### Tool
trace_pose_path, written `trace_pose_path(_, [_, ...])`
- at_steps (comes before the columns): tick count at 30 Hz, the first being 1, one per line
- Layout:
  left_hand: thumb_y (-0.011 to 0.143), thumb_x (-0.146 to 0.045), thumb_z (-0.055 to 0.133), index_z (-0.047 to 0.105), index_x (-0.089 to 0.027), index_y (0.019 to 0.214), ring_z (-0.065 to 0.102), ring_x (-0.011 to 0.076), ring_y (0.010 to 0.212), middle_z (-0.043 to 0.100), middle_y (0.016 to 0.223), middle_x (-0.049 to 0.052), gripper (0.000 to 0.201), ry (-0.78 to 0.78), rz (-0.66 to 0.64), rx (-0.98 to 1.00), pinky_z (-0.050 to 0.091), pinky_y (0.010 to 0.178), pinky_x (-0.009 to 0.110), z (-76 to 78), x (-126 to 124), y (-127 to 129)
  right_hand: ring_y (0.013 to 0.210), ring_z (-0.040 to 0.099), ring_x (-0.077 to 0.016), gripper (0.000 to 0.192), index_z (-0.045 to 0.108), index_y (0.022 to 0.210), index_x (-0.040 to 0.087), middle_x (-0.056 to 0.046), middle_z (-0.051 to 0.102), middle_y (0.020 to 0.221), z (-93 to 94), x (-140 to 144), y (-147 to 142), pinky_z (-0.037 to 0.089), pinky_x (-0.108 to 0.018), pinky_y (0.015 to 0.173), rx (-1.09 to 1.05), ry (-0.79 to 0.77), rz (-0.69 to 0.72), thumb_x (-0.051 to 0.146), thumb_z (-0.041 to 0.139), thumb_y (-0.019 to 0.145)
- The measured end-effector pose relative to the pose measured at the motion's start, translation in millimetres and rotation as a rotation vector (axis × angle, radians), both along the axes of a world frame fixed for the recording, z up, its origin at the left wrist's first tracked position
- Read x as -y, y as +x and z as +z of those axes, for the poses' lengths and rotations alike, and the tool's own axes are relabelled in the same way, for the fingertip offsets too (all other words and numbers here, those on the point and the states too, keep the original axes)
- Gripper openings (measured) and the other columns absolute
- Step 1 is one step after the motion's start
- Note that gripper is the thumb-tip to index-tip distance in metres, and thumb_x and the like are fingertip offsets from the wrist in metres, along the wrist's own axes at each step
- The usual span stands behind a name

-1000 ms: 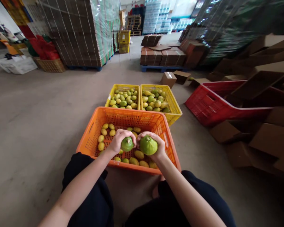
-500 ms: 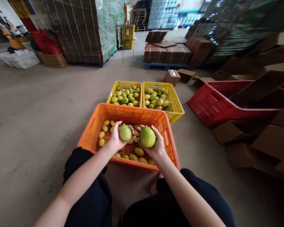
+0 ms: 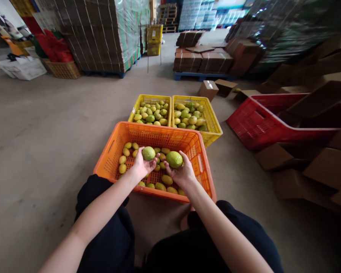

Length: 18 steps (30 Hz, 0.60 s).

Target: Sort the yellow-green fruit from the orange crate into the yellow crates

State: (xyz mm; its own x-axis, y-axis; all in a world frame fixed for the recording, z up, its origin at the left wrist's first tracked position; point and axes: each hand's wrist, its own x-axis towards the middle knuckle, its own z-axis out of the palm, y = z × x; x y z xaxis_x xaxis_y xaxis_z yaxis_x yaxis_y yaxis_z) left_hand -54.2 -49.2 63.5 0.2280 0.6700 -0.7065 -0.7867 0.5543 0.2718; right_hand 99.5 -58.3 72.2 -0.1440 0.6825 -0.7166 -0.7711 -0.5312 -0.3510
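My left hand (image 3: 142, 167) is closed round a green lemon (image 3: 148, 153), which rests between the thumb and the fingers. In my right hand (image 3: 185, 175) lies a bigger green-yellow lemon (image 3: 174, 159), tipped on its side. Both hands are over the orange plastic crate (image 3: 105, 161), close together with their palms turned up. Loose yellow and greenish lemons (image 3: 167, 179) are spread over the crate's slotted floor, along the left side and near the front. Some of them are hidden behind my hands.
Two yellow crates (image 3: 213, 121) filled with lemons stand against the far side of the orange one. To the right is a red crate (image 3: 244, 125) among cardboard boxes (image 3: 326, 168). Further back, bundled cardboard lies on a blue pallet (image 3: 200, 76).
Both lemons have turned in my hands; the right one has tipped from upright onto its side. The hands have shifted slightly, and the view has tilted a little.
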Motion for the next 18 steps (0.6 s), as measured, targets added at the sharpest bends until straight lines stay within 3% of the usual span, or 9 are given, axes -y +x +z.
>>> trace_pose_path(3, [0.089, -0.043, 0.043, 0.059, -0.009, 0.093, 0.056, 0.0127, 0.047, 0.066, 0.069, 0.011, 0.038, 0.000, 0.002, -0.008, 0.046, 0.038, 0.019, -2.9, -0.5, -0.2, 0.042, 0.058, -0.0149, 0.033, 0.061, 0.082, 0.015, -0.011, 0.069, 0.062, 0.1, 1.2, 0.6, 0.049, -0.022, 0.037, 0.038, 0.043, 0.112, 0.042, 0.044, 0.093])
trace_pose_path(5, [0.089, -0.042, 0.045, 0.059, -0.011, 0.090, 0.055, 0.0129, 0.048, 0.063, 0.065, 0.009, 0.034, 0.002, 0.041, -0.034, 0.045, 0.039, 0.018, -2.8, -0.7, 0.4, 0.041, 0.056, -0.0142, 0.030, 0.060, 0.081, 0.016, -0.010, 0.070, 0.064, 0.1, 1.7, 0.6, 0.046, -0.021, 0.034, 0.049, 0.089, 0.110, 0.039, 0.045, 0.093])
trace_pose_path(10, [0.089, -0.036, 0.046, 0.060, -0.011, 0.093, 0.057, 0.0142, 0.053, 0.061, 0.065, 0.008, 0.030, 0.012, 0.114, -0.025, 0.048, 0.043, 0.019, 4.1, -0.2, 0.7, 0.057, 0.066, -0.0176, 0.010, 0.063, 0.087, 0.017, -0.005, 0.071, 0.069, -3.0, 1.6, 1.9, 0.056, -0.025, 0.049, -0.003, 0.239, 0.046, 0.021, 0.057, 0.080])
trace_pose_path(14, [0.091, -0.019, 0.036, 0.062, -0.012, 0.099, 0.067, 0.0180, 0.069, 0.068, 0.078, 0.011, 0.028, 0.103, 0.108, 0.029, 0.056, 0.054, 0.024, 7.9, -0.4, -0.4, 0.071, 0.070, -0.0237, 0.020, 0.065, 0.091, 0.015, -0.010, 0.074, 0.081, -3.7, 1.6, 6.6, 0.060, -0.034, 0.062, -0.069, 0.373, 0.093, 0.020, 0.062, 0.071])
trace_pose_path(18, [0.093, -0.028, 0.045, 0.062, -0.014, 0.093, 0.069, 0.0175, 0.073, 0.068, 0.081, 0.009, 0.022, 0.192, 0.154, 0.015, 0.059, 0.060, 0.025, 8.1, -0.4, -1.5, 0.075, 0.071, -0.0240, 0.023, 0.065, 0.093, 0.015, -0.011, 0.074, 0.087, -1.1, 2.4, 9.0, 0.060, -0.033, 0.062, -0.100, 0.452, 0.139, 0.024, 0.065, 0.072])
